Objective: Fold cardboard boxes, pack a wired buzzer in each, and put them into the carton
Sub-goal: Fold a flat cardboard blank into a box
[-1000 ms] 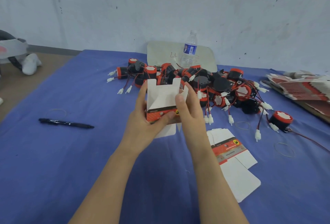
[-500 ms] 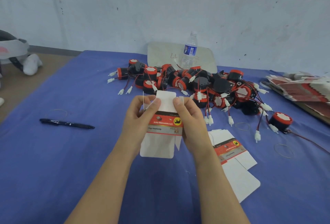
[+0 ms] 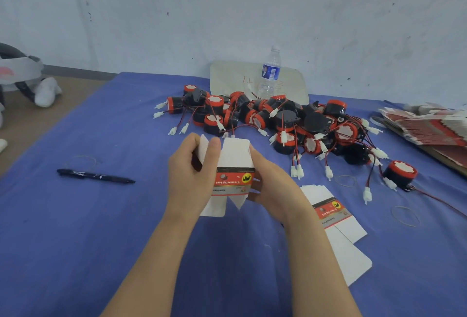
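A small white cardboard box (image 3: 235, 165) with a red printed band is held above the blue table (image 3: 101, 241), its flaps still loose. My left hand (image 3: 192, 177) grips its left side, thumb and fingers pinching a white side flap. My right hand (image 3: 273, 185) holds the right side. Behind them lies a pile of black-and-red wired buzzers (image 3: 278, 119) with white plugs. One buzzer (image 3: 400, 174) sits apart at the right. A flat unfolded box (image 3: 336, 228) lies right of my right forearm. No carton is in view.
A stack of flat red-and-white boxes (image 3: 429, 124) lies at the far right edge. A water bottle (image 3: 269, 74) stands before a white board (image 3: 235, 79) at the wall. A black pen (image 3: 96, 176) lies on the left. Loose rubber bands (image 3: 405, 215) lie on the cloth.
The box has been turned over so the printed band faces me, and lowered slightly. My left fingers have shifted onto a side flap at the top left.
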{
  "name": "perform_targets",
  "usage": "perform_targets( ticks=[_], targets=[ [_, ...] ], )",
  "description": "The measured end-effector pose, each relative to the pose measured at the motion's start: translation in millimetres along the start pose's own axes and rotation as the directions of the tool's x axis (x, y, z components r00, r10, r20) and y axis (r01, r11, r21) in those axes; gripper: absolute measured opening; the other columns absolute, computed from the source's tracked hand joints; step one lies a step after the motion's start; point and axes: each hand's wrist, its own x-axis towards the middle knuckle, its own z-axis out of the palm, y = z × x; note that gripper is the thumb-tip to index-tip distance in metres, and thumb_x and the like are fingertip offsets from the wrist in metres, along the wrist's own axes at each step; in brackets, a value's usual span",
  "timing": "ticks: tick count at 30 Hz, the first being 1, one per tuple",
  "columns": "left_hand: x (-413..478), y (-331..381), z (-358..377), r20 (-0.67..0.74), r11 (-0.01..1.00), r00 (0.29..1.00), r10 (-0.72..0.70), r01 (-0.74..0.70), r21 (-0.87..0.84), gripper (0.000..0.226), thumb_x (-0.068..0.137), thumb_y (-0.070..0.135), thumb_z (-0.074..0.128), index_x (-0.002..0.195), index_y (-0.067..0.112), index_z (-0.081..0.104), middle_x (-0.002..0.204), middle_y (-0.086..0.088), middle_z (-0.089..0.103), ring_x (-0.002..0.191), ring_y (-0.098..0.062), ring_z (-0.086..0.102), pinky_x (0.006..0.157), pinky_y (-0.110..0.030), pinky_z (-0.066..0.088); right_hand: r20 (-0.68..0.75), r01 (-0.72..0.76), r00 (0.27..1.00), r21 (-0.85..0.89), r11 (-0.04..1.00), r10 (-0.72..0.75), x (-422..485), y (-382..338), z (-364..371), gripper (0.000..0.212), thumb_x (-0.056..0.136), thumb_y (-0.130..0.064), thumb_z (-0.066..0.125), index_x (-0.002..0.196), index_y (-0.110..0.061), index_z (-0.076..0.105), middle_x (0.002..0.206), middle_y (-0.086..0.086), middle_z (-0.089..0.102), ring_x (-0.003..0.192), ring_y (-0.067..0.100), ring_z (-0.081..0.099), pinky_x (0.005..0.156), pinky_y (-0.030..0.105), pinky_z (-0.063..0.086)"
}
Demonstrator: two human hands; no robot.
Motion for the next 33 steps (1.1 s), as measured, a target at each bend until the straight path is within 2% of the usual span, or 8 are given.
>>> perform_targets(
  ticks=[6, 11, 14, 18, 21, 24, 29, 33],
  targets=[
    [-4, 2, -2, 0.074, 0.983, 0.982, 0.175, -0.179, 0.046, 0.027, 0.078, 0.025, 0.052, 0.065, 0.008, 0.037, 0.071, -0.019, 0.05, 0.068, -0.034, 0.048, 0.057, -0.046, 0.043, 0.038, -0.076, 0.996, 0.011, 0.997, 0.075, -2, 0, -4, 0.046, 0.092, -0.058, 0.048, 0.101, -0.018, 0.069, 0.076, 0.004, 0.065, 0.048, 0.013, 0.044, 0.042, 0.019, 0.038],
    [-3, -2, 1, 0.17, 0.943, 0.951, 0.258, -0.287, 0.171, 0.021, 0.08, 0.024, 0.05, 0.071, 0.007, 0.043, 0.077, -0.011, 0.051, 0.072, -0.028, 0.048, 0.061, -0.037, 0.04, 0.167, -0.035, 0.986, 0.132, 0.991, 0.013, -5, 0, -6, 0.03, 0.099, -0.031, 0.049, 0.123, -0.019, 0.063, 0.091, 0.011, 0.062, 0.059, 0.018, 0.057, 0.051, 0.022, 0.05],
    [-8, -8, -1, 0.239, 0.897, 0.923, 0.301, -0.36, 0.258, 0.034, 0.089, 0.043, 0.037, 0.08, 0.012, 0.046, 0.1, -0.001, 0.055, 0.096, -0.016, 0.046, 0.086, -0.032, 0.035, 0.225, -0.009, 0.973, 0.218, 0.976, -0.042, -6, 2, -9, 0.036, 0.097, -0.009, 0.05, 0.132, -0.018, 0.056, 0.1, 0.012, 0.06, 0.076, 0.025, 0.054, 0.064, 0.024, 0.053],
    [7, -7, 9, 0.236, 0.993, 0.968, -0.081, 0.058, 0.106, 0.034, 0.095, 0.05, 0.031, 0.117, 0.031, 0.049, 0.148, 0.011, 0.028, 0.138, -0.008, 0.023, 0.11, -0.026, 0.024, 0.087, 0.121, 0.986, 0.238, 0.964, -0.145, -1, 6, -7, 0.043, 0.093, 0.0, 0.055, 0.13, -0.02, 0.054, 0.096, 0.01, 0.066, 0.079, 0.02, 0.064, 0.074, 0.025, 0.055],
    [12, -15, 3, 0.324, 0.932, 0.916, -0.235, 0.307, -0.192, 0.043, 0.102, 0.025, 0.038, 0.144, 0.032, 0.03, 0.151, 0.017, 0.025, 0.134, -0.001, 0.031, 0.101, -0.018, 0.033, 0.016, 0.232, 0.97, 0.222, 0.947, -0.241, 2, 9, -3, 0.041, 0.093, -0.001, 0.057, 0.124, -0.026, 0.055, 0.109, 0.01, 0.069, 0.091, 0.022, 0.067, 0.08, 0.031, 0.057],
    [1, -22, -3, 0.491, 0.894, 0.824, -0.282, 0.412, -0.177, 0.053, 0.101, 0.032, 0.042, 0.143, 0.052, 0.016, 0.138, 0.037, 0.031, 0.122, 0.017, 0.035, 0.098, -0.016, 0.032, -0.044, 0.269, 0.963, 0.153, 0.951, -0.266, 5, 13, -3, 0.041, 0.092, -0.004, 0.059, 0.123, -0.031, 0.055, 0.117, 0.01, 0.067, 0.098, 0.026, 0.066, 0.083, 0.035, 0.057],
    [3, -28, -7, 0.359, 0.949, 0.893, -0.271, 0.309, -0.053, 0.053, 0.084, 0.039, 0.065, 0.13, 0.045, 0.04, 0.138, 0.017, 0.045, 0.126, 0.001, 0.045, 0.099, -0.024, 0.043, -0.084, 0.29, 0.955, 0.082, 0.954, -0.283, 9, 19, -4, 0.041, 0.091, -0.004, 0.06, 0.12, -0.032, 0.056, 0.121, 0.007, 0.065, 0.105, 0.029, 0.065, 0.083, 0.042, 0.058],
    [3, -38, -6, 0.248, 0.963, 0.931, -0.268, 0.265, 0.045, 0.042, 0.082, 0.027, 0.072, 0.114, 0.036, 0.046, 0.133, 0.007, 0.045, 0.108, -0.006, 0.054, 0.07, -0.014, 0.05, -0.053, 0.295, 0.954, -0.007, 0.956, -0.294, 11, 22, -2, 0.044, 0.089, -0.006, 0.063, 0.123, -0.032, 0.054, 0.125, 0.003, 0.06, 0.103, 0.024, 0.066, 0.082, 0.044, 0.058]
  ],
)
